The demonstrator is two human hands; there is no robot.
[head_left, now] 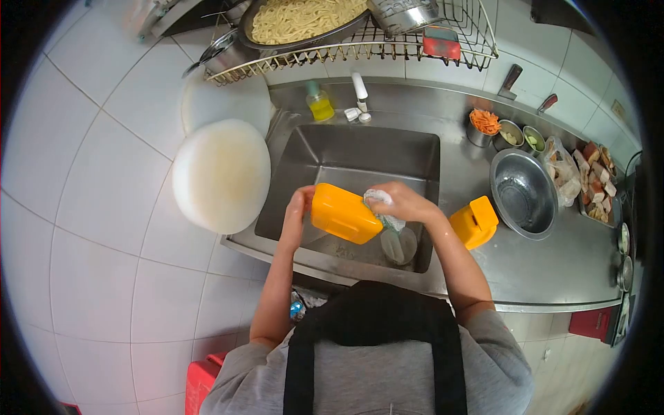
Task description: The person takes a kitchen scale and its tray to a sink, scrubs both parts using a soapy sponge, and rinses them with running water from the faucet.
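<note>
Over the sink point(373, 155), my left hand point(297, 211) grips one end of a yellow plastic container point(346, 213), which lies tilted on its side. My right hand point(402, 200) is closed on a white and green scrubbing cloth point(386, 211) that looks foamy. The cloth presses against the container's right end. Below it in the basin is a clear, rounded container point(399, 246), partly covered by the cloth. A second yellow container point(474, 223) stands on the steel counter, just right of my right forearm.
Behind the sink are a white faucet point(360, 90) and a bottle of yellow liquid point(319, 104). A round white board point(223, 176) leans at left. A steel bowl point(523, 194) and a cup of carrot strips point(483, 128) stand right. Noodles point(304, 21) fill a pan on the wire rack overhead.
</note>
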